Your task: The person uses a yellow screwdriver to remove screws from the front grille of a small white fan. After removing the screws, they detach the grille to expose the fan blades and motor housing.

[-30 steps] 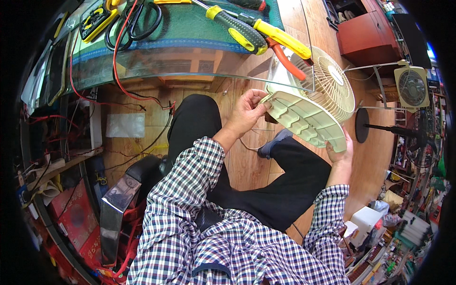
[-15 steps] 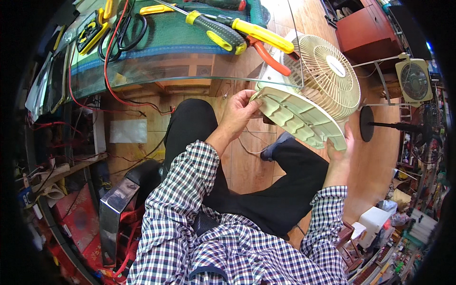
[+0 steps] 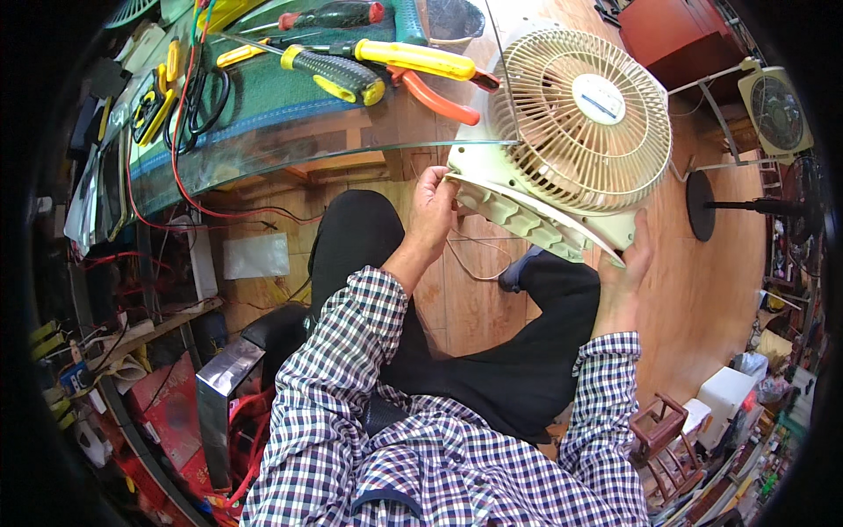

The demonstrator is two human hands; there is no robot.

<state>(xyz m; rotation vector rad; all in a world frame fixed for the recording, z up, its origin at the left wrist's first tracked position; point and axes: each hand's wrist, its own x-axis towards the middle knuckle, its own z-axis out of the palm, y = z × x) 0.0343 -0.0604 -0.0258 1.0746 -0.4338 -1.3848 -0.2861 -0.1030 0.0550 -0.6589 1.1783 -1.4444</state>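
Observation:
Both hands hold a cream fan by the near edge of its body, above my knees. Its round slatted grille faces up, with a light disc at the hub. Along the near edge runs a curved cream base with a ribbed underside. My left hand pinches the left end of this base, thumb on the near side. At the right end my right hand is closed on the base corner, some fingers hidden. The fan's far left side lies close to the glass tabletop's corner.
On the glass table lie a yellow-black screwdriver, orange-handled pliers, a red-black screwdriver and a yellow multimeter. Red wires hang over its edge. A smaller fan and a red cabinet stand at right.
The fan has tipped so its grille faces up more and less of the ribbed underside shows. Both hands have kept their hold. The view has shifted, moving the table tools leftward.

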